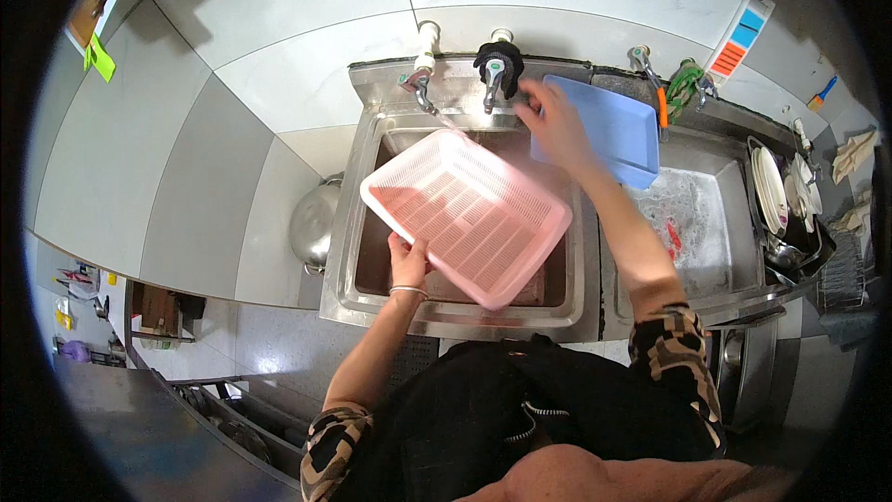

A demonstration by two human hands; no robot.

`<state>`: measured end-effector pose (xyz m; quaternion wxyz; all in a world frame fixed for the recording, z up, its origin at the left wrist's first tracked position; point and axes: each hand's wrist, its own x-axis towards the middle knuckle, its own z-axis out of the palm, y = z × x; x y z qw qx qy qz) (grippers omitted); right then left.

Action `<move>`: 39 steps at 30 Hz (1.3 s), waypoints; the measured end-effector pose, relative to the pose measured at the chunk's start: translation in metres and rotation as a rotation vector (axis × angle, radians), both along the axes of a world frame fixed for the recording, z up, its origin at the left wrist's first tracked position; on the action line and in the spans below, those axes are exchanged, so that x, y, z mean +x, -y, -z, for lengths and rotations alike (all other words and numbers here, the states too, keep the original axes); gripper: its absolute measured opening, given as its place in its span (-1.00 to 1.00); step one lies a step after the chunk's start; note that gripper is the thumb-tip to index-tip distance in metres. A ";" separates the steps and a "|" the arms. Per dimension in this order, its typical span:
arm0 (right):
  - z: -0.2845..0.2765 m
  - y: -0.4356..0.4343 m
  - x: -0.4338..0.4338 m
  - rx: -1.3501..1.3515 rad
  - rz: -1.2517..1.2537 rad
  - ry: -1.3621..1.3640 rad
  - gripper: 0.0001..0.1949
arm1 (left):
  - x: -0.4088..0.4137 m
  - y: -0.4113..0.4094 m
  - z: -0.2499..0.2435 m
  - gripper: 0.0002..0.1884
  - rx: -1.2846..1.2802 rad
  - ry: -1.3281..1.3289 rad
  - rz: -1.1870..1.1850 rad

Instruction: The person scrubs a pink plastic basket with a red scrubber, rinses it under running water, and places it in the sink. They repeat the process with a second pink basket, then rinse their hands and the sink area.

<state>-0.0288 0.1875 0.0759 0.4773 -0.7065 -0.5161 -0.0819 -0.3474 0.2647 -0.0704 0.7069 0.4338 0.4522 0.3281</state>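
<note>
My left hand [410, 261] grips the near left rim of a pink plastic basket [474, 223] with a slotted bottom. The basket is held tilted over the left basin of a stainless steel sink [582, 293]. A thin stream of water runs from the left tap [420, 89] towards the basket's far side. Blurred, my right hand [554, 125] is over the left part of a blue plastic tray [620, 129], fingers apart and holding nothing. Its fingertips are close to the middle tap [493, 80], which has a black glove [514, 59] draped around it.
The right basin [697, 223] holds foamy water with small red items. Beyond it, a dark rack [826, 244] carries white plates [769, 188]. A tap with an orange handle [661, 103] and a green cloth [683, 84] are at the back. A metal bowl [313, 226] stands left of the sink.
</note>
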 end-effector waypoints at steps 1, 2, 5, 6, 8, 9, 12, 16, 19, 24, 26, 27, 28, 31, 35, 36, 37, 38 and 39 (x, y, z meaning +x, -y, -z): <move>-0.016 -0.019 -0.001 0.089 -0.045 -0.047 -0.57 | 0.003 0.006 -0.007 -0.51 0.012 -0.028 0.019; -0.022 -0.037 0.004 0.037 0.013 -0.007 -0.58 | 0.009 0.012 -0.013 -0.49 0.013 -0.028 0.029; -0.021 -0.071 0.016 -0.126 0.091 0.052 -0.61 | 0.018 0.020 -0.018 -0.43 0.013 0.002 0.018; -0.021 -0.077 0.018 -0.182 0.061 0.036 -0.62 | 0.020 0.023 -0.021 -0.42 0.012 0.010 -0.007; -0.021 -0.081 0.025 -0.267 0.032 0.048 -0.67 | 0.023 0.028 -0.023 -0.42 0.002 0.034 -0.050; -0.020 -0.080 0.038 -0.249 -0.058 0.076 -0.67 | 0.024 0.028 -0.023 -0.42 0.003 0.040 -0.049; -0.020 -0.069 0.070 -0.175 -0.329 0.074 -0.67 | 0.025 0.031 -0.022 -0.45 0.010 0.050 -0.058; -0.012 -0.057 0.067 -0.051 -0.384 0.039 -0.70 | 0.027 0.030 -0.015 -0.45 0.031 0.037 -0.072; -0.009 -0.026 0.027 0.083 -0.161 -0.062 -0.70 | 0.020 0.026 -0.004 -0.46 0.043 0.013 -0.072; 0.092 0.061 0.011 -0.427 0.097 0.049 -0.75 | 0.018 0.026 0.003 -0.47 0.053 0.049 -0.120; 0.159 0.078 0.024 -0.558 0.069 0.010 -0.72 | 0.021 0.026 0.005 -0.50 0.079 0.056 -0.093; 0.193 0.076 0.031 -0.518 0.117 0.121 -0.71 | 0.022 0.024 0.011 -0.53 0.082 0.053 -0.102; 0.225 0.079 0.040 -0.481 0.178 0.231 -0.71 | 0.026 0.023 0.010 -0.55 0.081 0.078 -0.080; 0.237 0.063 0.038 -0.534 0.035 0.146 -0.67 | 0.009 0.010 0.009 -0.59 0.078 0.048 -0.069; 0.220 0.068 0.033 -0.816 -0.249 -0.086 -0.62 | 0.000 -0.016 0.001 -0.60 0.122 0.170 -0.072; 0.212 0.067 0.033 -0.880 -0.322 -0.136 -0.61 | -0.001 -0.023 -0.010 -0.62 0.102 0.163 -0.021; 0.204 0.074 0.033 -0.814 -0.326 -0.272 -0.60 | -0.002 -0.028 -0.019 -0.61 0.054 0.137 -0.035; 0.197 0.089 0.032 -0.746 -0.331 -0.408 -0.58 | -0.002 -0.034 -0.027 -0.62 0.030 0.110 0.026; 0.177 0.100 0.023 -0.704 -0.313 -0.574 -0.57 | -0.002 -0.041 -0.031 -0.62 0.002 0.087 0.080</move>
